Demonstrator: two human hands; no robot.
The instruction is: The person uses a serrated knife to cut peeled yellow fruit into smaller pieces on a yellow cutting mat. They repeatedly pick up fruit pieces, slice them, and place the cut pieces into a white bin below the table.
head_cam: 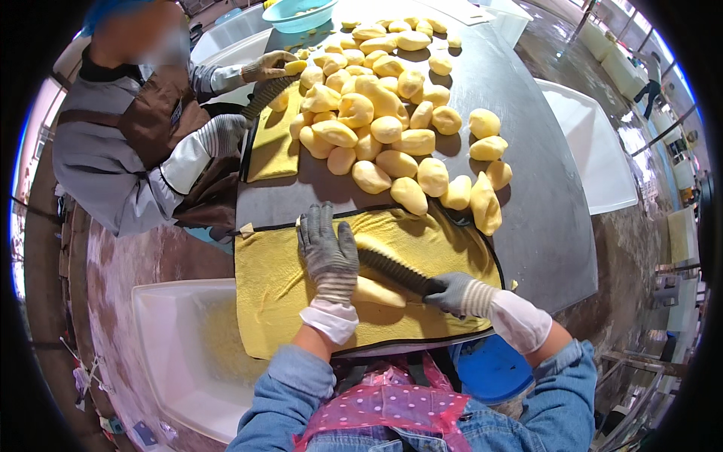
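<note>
My right hand (460, 294), in a grey knit glove, grips the handle of a long dark knife with a corrugated blade (392, 264). The blade slants up and left over a yellow towel (277, 305) with black edging. My left hand (327, 243), gloved too, lies flat with fingers extended and thumb apart, near the blade's far end. Beneath the blade, a pale peeled potato (379, 292) reaches out from beside my left wrist. A blurred pale yellow shape (367, 244) shows along the blade's upper side; its outline is unclear.
Many peeled potatoes (387, 130) cover the metal table (536, 226) ahead. At the left, a co-worker (141, 124) holds a similar ribbed knife (271, 97) over another yellow towel (274, 164). A white tub (186, 395) stands at lower left, a blue container (491, 370) below right.
</note>
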